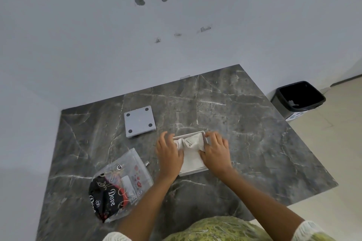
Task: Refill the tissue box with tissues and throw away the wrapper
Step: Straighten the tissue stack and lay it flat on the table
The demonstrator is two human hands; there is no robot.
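Observation:
A white tissue box (195,172) lies open side up on the dark marble table (244,143). A stack of white tissues (191,149) fills it, bunched and creased at the far end. My left hand (169,154) presses on the stack's left side, fingers spread along the box edge. My right hand (216,152) presses on the right side, with fingertips at the far right corner. The box's flat grey base panel (139,121), with black round feet at its corners, lies apart to the far left. The emptied clear and black plastic wrapper (117,188) rests near the table's front left.
A black waste bin (300,99) with a scrap of something white inside stands on the pale floor beyond the table's right edge. A white wall with patched marks runs behind the table. My green patterned clothing shows at the bottom.

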